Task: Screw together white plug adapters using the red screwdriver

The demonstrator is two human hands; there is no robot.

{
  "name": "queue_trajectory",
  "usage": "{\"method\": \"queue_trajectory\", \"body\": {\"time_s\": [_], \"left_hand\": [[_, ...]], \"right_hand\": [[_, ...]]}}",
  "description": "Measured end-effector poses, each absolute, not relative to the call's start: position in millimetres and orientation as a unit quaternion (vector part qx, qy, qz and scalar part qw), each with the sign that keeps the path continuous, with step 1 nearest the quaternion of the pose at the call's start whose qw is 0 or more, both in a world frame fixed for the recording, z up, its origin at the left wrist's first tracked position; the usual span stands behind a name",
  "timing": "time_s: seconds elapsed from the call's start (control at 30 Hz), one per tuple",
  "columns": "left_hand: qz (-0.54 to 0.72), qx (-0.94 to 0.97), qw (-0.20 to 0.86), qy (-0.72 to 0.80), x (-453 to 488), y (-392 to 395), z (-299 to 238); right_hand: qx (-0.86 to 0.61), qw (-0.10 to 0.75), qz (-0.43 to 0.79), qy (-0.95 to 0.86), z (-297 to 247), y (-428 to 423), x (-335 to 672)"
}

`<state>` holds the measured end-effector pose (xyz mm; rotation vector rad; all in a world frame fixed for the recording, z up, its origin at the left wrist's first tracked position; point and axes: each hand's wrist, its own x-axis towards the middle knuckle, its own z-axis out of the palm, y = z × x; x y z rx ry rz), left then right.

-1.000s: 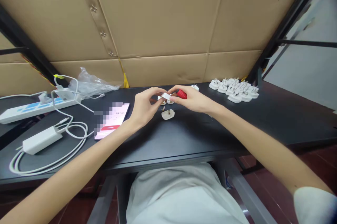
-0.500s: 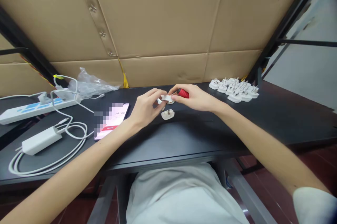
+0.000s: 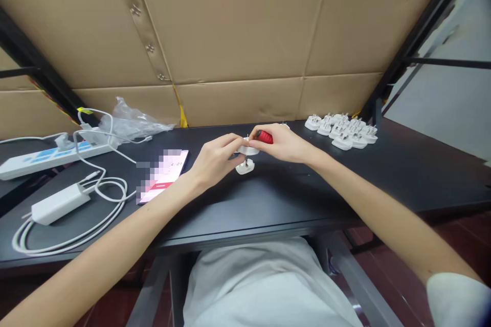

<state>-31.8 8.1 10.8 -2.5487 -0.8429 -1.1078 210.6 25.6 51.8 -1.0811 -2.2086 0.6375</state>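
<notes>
While the left hand pinched a plug and the right hand gripped a screwdriver, another plug half lay unfitted right of the phone.

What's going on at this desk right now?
A person sits at a black table. The left hand pinches a white plug just above the tabletop, and the right hand holds a red-handled screwdriver with its tip at that plug. A plug part lies on the table right under the hands. A plug pile sits at the back right; a phone, charger and power strip lie to the left.
</notes>
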Motion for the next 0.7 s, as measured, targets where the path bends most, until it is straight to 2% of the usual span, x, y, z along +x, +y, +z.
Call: {"method": "queue_trajectory", "body": {"time_s": [0.43, 0.7], "left_hand": [[-0.362, -0.872, 0.193, -0.268, -36.3, 14.0, 6.2], [-0.342, -0.875, 0.161, -0.302, -35.8, 13.7, 7.9]], "right_hand": [[-0.429, 0.270, 0.183, -0.842, 52.4, 22.5, 208.7], [-0.418, 0.286, 0.163, -0.847, 53.3, 19.5, 206.6]]}}
